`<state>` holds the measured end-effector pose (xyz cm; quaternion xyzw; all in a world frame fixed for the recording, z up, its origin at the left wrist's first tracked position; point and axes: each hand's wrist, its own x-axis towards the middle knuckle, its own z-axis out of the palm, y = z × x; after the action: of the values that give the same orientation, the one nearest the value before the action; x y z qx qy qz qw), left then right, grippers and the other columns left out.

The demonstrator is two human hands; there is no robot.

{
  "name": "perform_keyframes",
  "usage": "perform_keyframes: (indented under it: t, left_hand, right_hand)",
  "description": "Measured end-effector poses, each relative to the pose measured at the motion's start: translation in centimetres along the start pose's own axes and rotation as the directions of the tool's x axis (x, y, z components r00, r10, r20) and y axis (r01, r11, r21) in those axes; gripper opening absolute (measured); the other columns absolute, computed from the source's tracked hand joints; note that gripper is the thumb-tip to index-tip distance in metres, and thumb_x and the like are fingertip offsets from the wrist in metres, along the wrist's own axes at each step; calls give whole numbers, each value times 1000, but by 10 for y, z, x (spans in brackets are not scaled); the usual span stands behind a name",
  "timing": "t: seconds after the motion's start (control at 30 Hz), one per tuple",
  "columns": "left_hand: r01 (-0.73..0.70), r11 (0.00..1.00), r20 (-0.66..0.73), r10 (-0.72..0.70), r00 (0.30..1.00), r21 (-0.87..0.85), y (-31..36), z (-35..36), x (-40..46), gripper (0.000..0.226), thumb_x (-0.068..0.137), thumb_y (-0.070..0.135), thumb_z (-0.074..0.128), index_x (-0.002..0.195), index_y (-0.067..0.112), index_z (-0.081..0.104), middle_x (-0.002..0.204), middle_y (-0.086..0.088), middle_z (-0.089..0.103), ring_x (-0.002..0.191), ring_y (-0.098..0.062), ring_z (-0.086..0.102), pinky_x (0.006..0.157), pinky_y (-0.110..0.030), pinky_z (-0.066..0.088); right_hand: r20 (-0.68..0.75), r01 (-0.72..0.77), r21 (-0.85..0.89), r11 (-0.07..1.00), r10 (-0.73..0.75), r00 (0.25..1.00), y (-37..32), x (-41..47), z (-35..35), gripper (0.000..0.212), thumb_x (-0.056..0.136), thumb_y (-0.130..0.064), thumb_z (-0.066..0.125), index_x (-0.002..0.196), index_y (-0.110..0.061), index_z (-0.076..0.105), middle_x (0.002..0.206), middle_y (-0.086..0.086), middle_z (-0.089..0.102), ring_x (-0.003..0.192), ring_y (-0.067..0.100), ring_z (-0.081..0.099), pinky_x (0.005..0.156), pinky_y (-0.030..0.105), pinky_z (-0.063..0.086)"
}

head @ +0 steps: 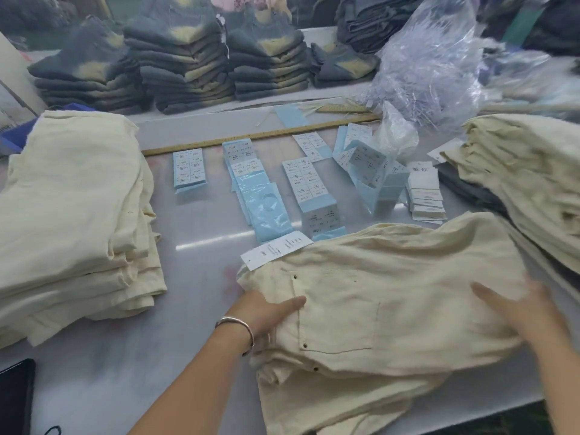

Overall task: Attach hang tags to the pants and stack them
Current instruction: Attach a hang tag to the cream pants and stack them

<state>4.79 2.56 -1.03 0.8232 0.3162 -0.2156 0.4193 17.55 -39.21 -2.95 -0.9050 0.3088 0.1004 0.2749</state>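
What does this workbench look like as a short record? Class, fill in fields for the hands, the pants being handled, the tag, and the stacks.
left hand: flat on cream pants, at the waist end
right hand: open on the same pants, blurred
hang tag: white, at the waistband
left stack: folded cream pants
right stack: cream pants
label sheets: mid-table

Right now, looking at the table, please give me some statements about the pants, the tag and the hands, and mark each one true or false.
1. Both hands rest on the cream pants. True.
2. The hang tag lies at the waistband end of those pants. True.
3. The left hand holds a hang tag. False: it lies on the fabric, with no tag in it.
4. The cream stack on the left is dark grey. False: it is cream.
5. The right hand has straight fingers. True.
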Motion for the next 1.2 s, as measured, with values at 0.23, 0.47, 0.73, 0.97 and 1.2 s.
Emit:
perform_keyframes:
  t: [0.23, 0.47, 0.73, 0.97, 1.2]
  left_hand:
    - [66, 872, 103, -17, 995, -485, 7, 33, -31, 44, 43, 15, 92, 82, 10, 71, 84, -8, 76, 75, -23, 73, 77, -31, 57]
    - [111, 709, -125, -32, 992, 696, 64, 15, -45, 59, 74, 79, 51, 101, 27, 57, 93, 11, 55, 84, -9, 58, 67, -22, 44]
    - [-514, 847, -155, 530, 834, 134, 216, 94, -24, 106, 53, 63, 84, 141, 26, 39, 139, 5, 44, 132, -17, 41, 108, -31, 34]
    - [-534, 730, 218, 656, 723, -426, 259, 74, -27, 89, 47, 38, 94, 126, 25, 54, 120, 9, 68, 117, -14, 61, 90, -24, 52]
    - [-504, 728, 239, 651, 720, -465, 264, 51, -88, 52, 46, 10, 85, 96, 15, 76, 104, -8, 75, 98, -27, 71, 83, -41, 58]
  right_hand:
    - [456, -227, 482, 846, -21, 890, -14, -30, -22, 37, 64, -7, 84, 97, -2, 69, 99, 19, 73, 85, 31, 67, 73, 39, 55]
    - [304, 25, 491, 871, -199, 932, -19, -15, -53, 29, 71, 22, 47, 75, -6, 53, 68, 9, 56, 60, 20, 48, 48, 26, 36]
    - [192, 390, 700, 599, -682, 705, -49, 17, -127, 29, 57, 6, 44, 68, -10, 65, 53, -9, 60, 50, 2, 56, 46, 14, 41]
    - [91, 491, 783, 381, -852, 516, -85, 15, -155, 49, 72, 27, 37, 67, -8, 71, 67, 1, 66, 67, 12, 63, 61, 26, 49]
    - [-49, 409, 892, 195, -856, 515, -103, -21, -147, 35, 67, 5, 49, 73, -24, 69, 60, -14, 62, 55, 0, 56, 49, 15, 41]
